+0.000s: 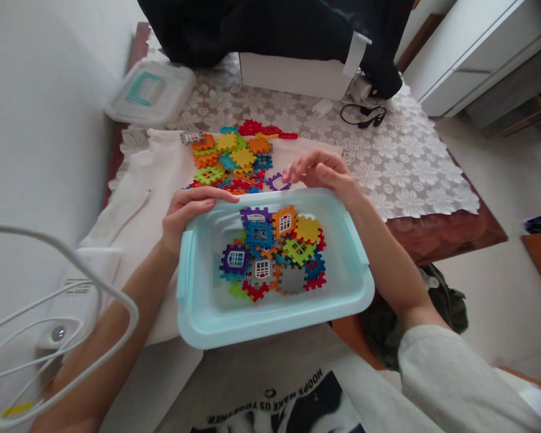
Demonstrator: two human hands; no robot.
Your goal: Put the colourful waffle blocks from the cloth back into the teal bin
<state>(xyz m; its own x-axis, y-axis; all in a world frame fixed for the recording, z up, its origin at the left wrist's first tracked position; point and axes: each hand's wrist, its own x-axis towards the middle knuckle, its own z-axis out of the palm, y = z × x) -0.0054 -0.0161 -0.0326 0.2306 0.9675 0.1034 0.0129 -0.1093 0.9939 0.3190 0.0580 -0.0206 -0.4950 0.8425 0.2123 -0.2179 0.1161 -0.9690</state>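
A light-blue plastic box is close in front of my body, with several colourful toothed building tiles inside. My left hand grips the box's far left corner, its fingers lying along the rim. Above the far right rim is my right hand, fingers apart and loosely bent, with nothing visible in them. Just left of its fingertips lies a purple tile with a white window. Beyond the box spreads a loose pile of tiles in yellow, orange, green, blue and red, partly hidden by the box's far rim.
A clear lid with a teal handle lies at the back left on the lace tablecloth. Black earphones rest at the back right. White cables loop at the near left. Black cloth covers something at the back.
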